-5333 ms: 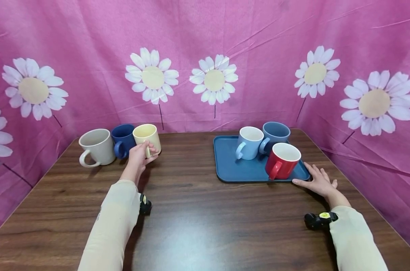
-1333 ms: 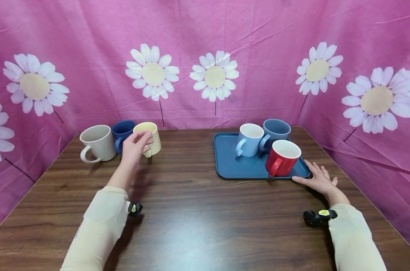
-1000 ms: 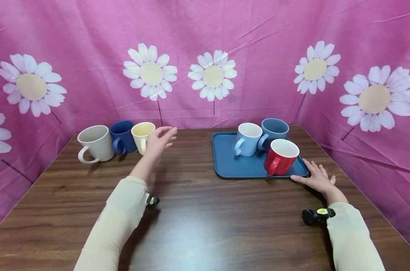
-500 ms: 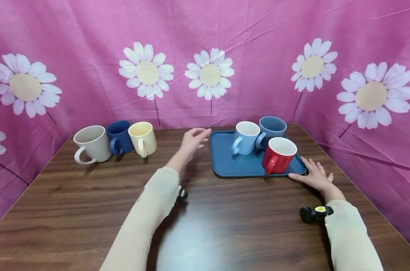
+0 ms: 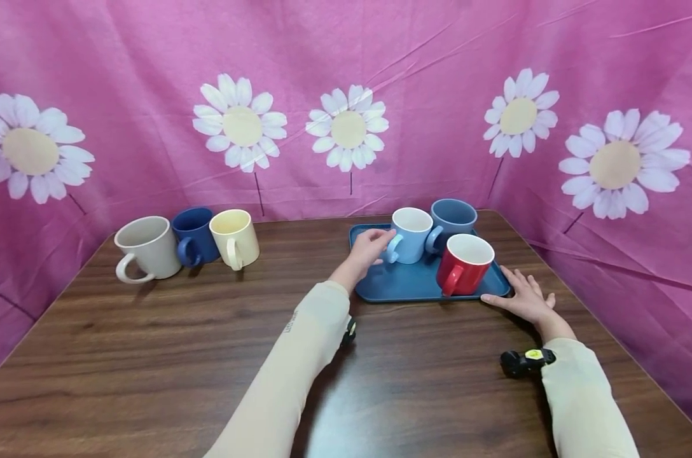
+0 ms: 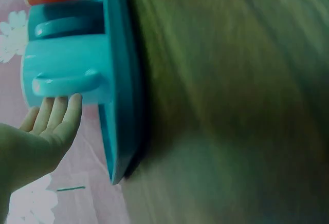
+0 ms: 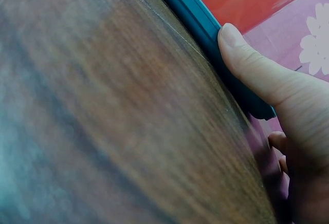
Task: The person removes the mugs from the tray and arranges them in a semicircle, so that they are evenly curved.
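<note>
My left hand (image 5: 367,254) reaches over the tray's left end, fingertips right at the handle of the light blue mug (image 5: 415,240). In the left wrist view its extended fingers (image 6: 73,112) lie just beside that handle (image 6: 67,85). My right hand (image 5: 526,298) is spread at the front right corner of the blue tray (image 5: 380,289), the thumb (image 7: 247,62) against its rim. Also on the tray stand a red mug (image 5: 460,270), near the right hand, and a dark blue-grey mug (image 5: 459,222) behind. All three mugs are upright.
At the table's back left stand a grey mug (image 5: 154,251), a navy mug (image 5: 203,238) and a yellow mug (image 5: 240,240) in a row, handles toward me. A pink flowered cloth (image 5: 300,63) hangs behind the brown wooden table (image 5: 151,369).
My left hand has let go of the yellow mug's handle and travelled right to the light blue mug. The yellow mug stays beside the navy one. My right hand keeps its place at the tray corner.
</note>
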`<action>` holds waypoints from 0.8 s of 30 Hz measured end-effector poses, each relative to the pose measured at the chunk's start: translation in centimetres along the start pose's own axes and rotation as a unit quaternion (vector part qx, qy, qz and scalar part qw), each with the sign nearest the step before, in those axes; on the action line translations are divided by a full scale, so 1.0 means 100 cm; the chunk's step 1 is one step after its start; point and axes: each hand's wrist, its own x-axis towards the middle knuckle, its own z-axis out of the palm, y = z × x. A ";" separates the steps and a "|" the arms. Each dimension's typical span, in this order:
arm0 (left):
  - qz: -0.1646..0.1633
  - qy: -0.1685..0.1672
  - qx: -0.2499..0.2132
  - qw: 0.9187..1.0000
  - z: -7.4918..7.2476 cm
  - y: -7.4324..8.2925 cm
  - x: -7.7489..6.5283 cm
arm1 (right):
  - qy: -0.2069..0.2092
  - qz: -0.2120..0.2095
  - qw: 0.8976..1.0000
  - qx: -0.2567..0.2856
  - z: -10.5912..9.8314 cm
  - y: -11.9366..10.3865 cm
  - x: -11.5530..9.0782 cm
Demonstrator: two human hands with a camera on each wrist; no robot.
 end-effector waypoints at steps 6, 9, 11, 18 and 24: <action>-0.005 0.002 -0.018 1.000 0.011 -0.008 0.002 | 0.006 0.001 1.000 0.003 0.000 -0.001 0.000; -0.003 0.004 -0.009 1.000 0.015 -0.011 0.002 | 0.006 0.003 1.000 0.004 0.000 -0.001 -0.001; 0.002 0.008 -0.005 1.000 0.018 -0.012 0.001 | 0.005 0.004 1.000 0.004 0.000 -0.001 -0.001; 0.003 0.023 0.001 1.000 0.025 -0.015 -0.004 | 0.005 0.008 1.000 0.004 0.001 0.000 -0.001; 0.003 0.022 0.028 0.999 0.025 -0.016 -0.007 | 0.005 0.000 1.000 -0.001 0.000 0.001 0.000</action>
